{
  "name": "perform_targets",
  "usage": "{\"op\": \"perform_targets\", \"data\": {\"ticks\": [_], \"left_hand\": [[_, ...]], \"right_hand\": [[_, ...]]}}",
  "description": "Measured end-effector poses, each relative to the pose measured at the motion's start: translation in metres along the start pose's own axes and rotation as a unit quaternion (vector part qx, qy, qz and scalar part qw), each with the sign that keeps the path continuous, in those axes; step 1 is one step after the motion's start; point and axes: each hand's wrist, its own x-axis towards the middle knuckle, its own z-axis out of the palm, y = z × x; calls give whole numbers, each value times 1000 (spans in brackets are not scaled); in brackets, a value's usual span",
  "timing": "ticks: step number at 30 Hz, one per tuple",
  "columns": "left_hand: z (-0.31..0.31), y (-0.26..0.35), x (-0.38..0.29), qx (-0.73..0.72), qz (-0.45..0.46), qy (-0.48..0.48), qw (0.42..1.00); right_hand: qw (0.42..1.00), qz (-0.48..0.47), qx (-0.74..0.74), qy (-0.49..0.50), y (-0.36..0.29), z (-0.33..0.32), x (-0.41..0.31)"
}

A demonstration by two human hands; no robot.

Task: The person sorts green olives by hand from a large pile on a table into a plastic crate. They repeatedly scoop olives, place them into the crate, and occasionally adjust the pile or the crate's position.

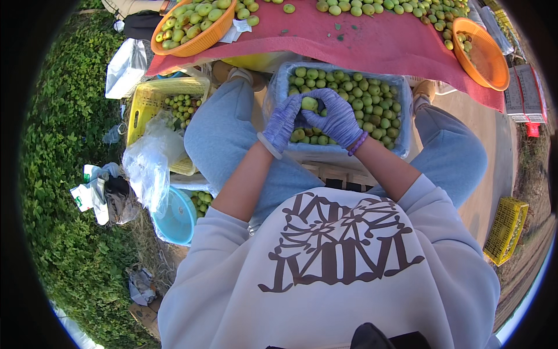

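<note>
My left hand point(283, 117) and my right hand point(333, 114) wear purple-grey knit gloves and meet over a lined crate point(407, 126) between my knees. A round green fruit point(309, 104) sits between the fingertips of both hands. Under and beside them the crate holds many similar green fruits point(372, 102), some with brownish patches. The crate's lining is clear plastic over blue. Part of the fruit is hidden behind my fingers.
Ahead is a surface under red cloth point(305, 35) with sorted fruit and orange baskets point(205, 37) point(484, 65) at both ends. To the left stand a yellow crate point(141, 104), a plastic bag point(152, 152) and a blue basin point(174, 218). Another yellow crate point(505, 231) stands right.
</note>
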Motion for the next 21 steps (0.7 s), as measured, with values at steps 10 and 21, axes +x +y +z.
{"op": "perform_targets", "data": {"ticks": [10,21], "left_hand": [[16,11,-29,121,67,76,988],[7,28,-61,113,-24,14,993]], "right_hand": [[998,-2,54,-31,-16,15,-15],[984,94,126,-86,-17,28,-26]]}}
